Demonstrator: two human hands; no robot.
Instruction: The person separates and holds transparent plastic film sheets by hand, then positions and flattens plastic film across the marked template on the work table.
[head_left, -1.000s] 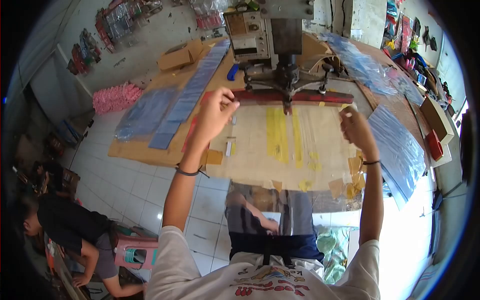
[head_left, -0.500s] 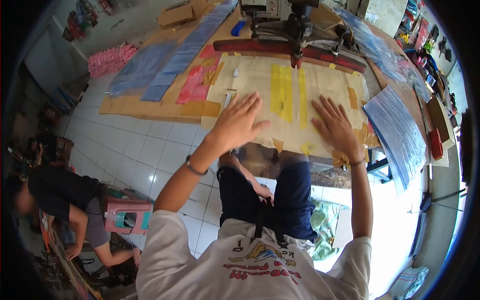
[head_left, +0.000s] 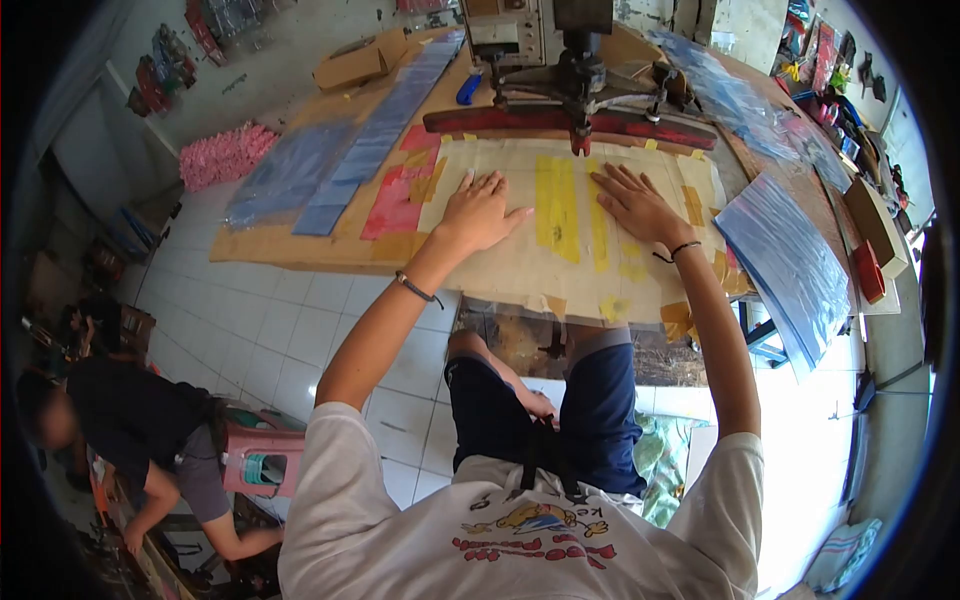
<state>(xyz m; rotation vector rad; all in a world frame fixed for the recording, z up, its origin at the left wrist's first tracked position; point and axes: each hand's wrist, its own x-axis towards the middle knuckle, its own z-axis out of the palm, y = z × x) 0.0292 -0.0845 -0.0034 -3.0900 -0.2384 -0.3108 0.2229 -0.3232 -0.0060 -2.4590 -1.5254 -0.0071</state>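
Observation:
My left hand lies on the left part of a cream sheet patched with tape, its fingers stretched forward and thumb out to the side. On the right part, my right hand rests with spread fingers, close to the yellow tape strips. Neither hand holds anything. Just beyond the fingertips is the long red bar of a dark metal press. Pink-red tape borders the sheet on its left.
Blue plastic sheets hang over the table's right edge; more blue plastic lies at the left. A blue-handled tool and a cardboard box are at the back. Another person bends down at lower left, beside a pink stool.
Both hands have slid forward over the sheet toward the red bar, and my right hand has also shifted left. The small white pieces near my left hand no longer show. The camera view has shifted slightly.

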